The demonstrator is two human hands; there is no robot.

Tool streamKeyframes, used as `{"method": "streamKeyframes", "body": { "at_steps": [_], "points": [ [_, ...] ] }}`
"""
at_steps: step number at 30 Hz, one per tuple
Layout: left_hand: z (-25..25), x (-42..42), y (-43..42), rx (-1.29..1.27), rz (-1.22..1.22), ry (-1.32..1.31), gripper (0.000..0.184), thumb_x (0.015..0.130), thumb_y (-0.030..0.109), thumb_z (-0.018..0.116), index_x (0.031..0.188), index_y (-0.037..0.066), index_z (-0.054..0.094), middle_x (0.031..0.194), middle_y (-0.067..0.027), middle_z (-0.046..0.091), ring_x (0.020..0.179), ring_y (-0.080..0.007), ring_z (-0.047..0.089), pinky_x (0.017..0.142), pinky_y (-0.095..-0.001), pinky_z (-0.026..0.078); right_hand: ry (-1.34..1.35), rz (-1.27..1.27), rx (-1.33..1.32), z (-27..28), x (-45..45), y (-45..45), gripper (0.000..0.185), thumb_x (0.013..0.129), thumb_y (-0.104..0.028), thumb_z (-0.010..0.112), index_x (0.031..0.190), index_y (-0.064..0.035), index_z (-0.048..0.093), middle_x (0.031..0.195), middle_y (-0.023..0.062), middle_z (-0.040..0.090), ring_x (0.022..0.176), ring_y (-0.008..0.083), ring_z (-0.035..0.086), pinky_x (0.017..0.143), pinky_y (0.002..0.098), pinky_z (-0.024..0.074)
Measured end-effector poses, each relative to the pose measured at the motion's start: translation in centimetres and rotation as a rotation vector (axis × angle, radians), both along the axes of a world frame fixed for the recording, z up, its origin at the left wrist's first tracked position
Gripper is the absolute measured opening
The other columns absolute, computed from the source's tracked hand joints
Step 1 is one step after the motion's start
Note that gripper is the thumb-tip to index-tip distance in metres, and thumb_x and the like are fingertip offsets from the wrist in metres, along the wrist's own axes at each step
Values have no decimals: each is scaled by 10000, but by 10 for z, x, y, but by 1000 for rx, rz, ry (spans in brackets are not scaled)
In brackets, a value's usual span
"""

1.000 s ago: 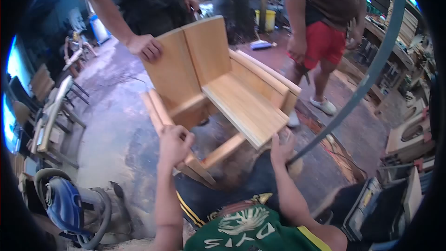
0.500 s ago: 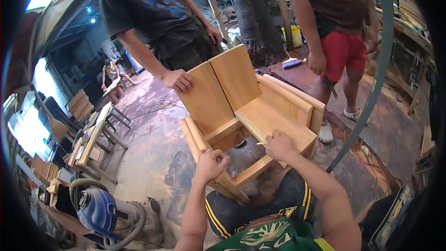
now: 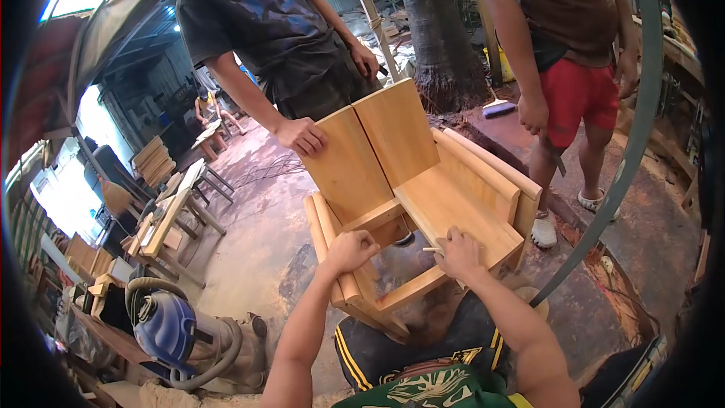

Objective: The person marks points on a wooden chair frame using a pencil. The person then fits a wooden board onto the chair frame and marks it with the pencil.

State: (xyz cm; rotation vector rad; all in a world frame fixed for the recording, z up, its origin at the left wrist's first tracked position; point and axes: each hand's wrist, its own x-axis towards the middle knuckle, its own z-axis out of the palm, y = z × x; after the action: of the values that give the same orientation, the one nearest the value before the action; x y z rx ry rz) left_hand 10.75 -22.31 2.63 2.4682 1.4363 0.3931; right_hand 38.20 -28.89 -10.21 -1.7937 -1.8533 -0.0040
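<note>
In front of me stands a wooden chair frame (image 3: 412, 292) with rounded arm rails. A loose seat board (image 3: 461, 208) lies along its right side, and two upright boards (image 3: 362, 153) rise at the back. My right hand (image 3: 459, 255) rests on the seat board near its inner edge. A thin pale stick (image 3: 432, 249) pokes out from its closed fingers. My left hand (image 3: 352, 251) is over the left arm rail (image 3: 323, 228), its fingers curled together; whatever they hold, if anything, is hidden. A co-worker's hand (image 3: 300, 136) grips the left upright board.
A second person in red shorts (image 3: 580, 102) stands at the right. A blue shop vacuum (image 3: 165, 332) sits at lower left, beyond it a wooden bench (image 3: 160, 227). A grey-green strap or bar (image 3: 630, 151) curves down the right side. A broom (image 3: 498, 108) lies near the tree.
The view has shifted, so the chair sits slightly lower and farther right. My left hand has moved a little away from me along the arm rail. My right hand stays on the seat board.
</note>
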Motion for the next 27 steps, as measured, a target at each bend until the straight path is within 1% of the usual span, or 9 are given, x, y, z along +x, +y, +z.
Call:
{"method": "streamKeyframes", "body": {
  "at_steps": [2, 4, 6, 10, 13, 16, 19, 22, 27],
  "points": [
    [-2, 5, 20, -30, -7, 33, 287, 828, 335, 701, 906, 66, 762, 906, -155, 758, 876, -342, 726, 830, -428, 576, 10, -2, -22, 3, 0, -1, 339, 781, -313, 783, 1088, -171, 750, 1097, 75, 544, 935, 323, 604, 808, 502, 507],
    [-20, 5, 50, -43, -27, 94, 287, 820, 325, 694, 937, 72, 765, 936, -175, 755, 924, -359, 724, 883, -433, 569, 11, -10, -39, 5, -1, -2, 341, 783, -315, 777, 1093, -175, 748, 1103, 76, 543, 936, 322, 606, 807, 505, 507],
    [-37, 6, 77, -33, -32, 167, 283, 818, 318, 690, 948, 78, 767, 960, -180, 754, 944, -363, 720, 899, -430, 565, 27, 3, -41, 3, 0, -1, 339, 790, -318, 767, 1098, -177, 747, 1100, 78, 542, 937, 322, 607, 806, 509, 505],
    [-49, 17, 92, -34, 30, 360, 293, 820, 316, 688, 979, 83, 767, 1001, -185, 751, 980, -361, 713, 925, -428, 558, 20, 2, -88, 4, 2, 1, 322, 797, -320, 753, 1083, -171, 743, 1101, 80, 540, 941, 325, 610, 807, 517, 502],
    [-47, 12, 82, -128, 3, 235, 311, 819, 321, 699, 1001, 77, 764, 1021, -178, 751, 990, -353, 714, 928, -427, 557, 33, -6, -57, -2, 0, 3, 301, 795, -316, 754, 1051, -159, 738, 1106, 81, 541, 944, 330, 611, 810, 521, 500],
    [-44, 13, 76, -96, -23, 149, 329, 820, 327, 709, 1004, 60, 761, 1007, -183, 752, 981, -341, 720, 928, -422, 557, 49, -2, -73, -1, 1, 4, 285, 793, -314, 758, 1025, -150, 735, 1106, 84, 537, 948, 334, 611, 817, 523, 496],
    [-44, 12, 80, -123, 24, 126, 344, 820, 328, 715, 1014, 47, 756, 992, -189, 752, 966, -334, 724, 916, -415, 560, 44, 2, -71, 7, 3, 1, 285, 792, -309, 762, 1024, -146, 737, 1102, 84, 532, 955, 336, 603, 806, 523, 490],
    [-36, 14, 73, -141, 13, 132, 359, 827, 327, 711, 1030, 33, 751, 982, -193, 752, 956, -333, 727, 908, -410, 561, 83, 12, -66, 0, 2, 5, 290, 788, -302, 769, 1024, -135, 737, 1102, 89, 529, 974, 343, 594, 805, 521, 484],
    [-37, 16, 72, -188, 72, 135, 367, 829, 324, 708, 1038, 25, 748, 985, -190, 754, 952, -333, 728, 906, -412, 561, 57, -8, -24, -7, 0, 2, 295, 784, -300, 778, 1011, -117, 735, 1093, 92, 530, 952, 340, 593, 807, 516, 472]
  ]
}}
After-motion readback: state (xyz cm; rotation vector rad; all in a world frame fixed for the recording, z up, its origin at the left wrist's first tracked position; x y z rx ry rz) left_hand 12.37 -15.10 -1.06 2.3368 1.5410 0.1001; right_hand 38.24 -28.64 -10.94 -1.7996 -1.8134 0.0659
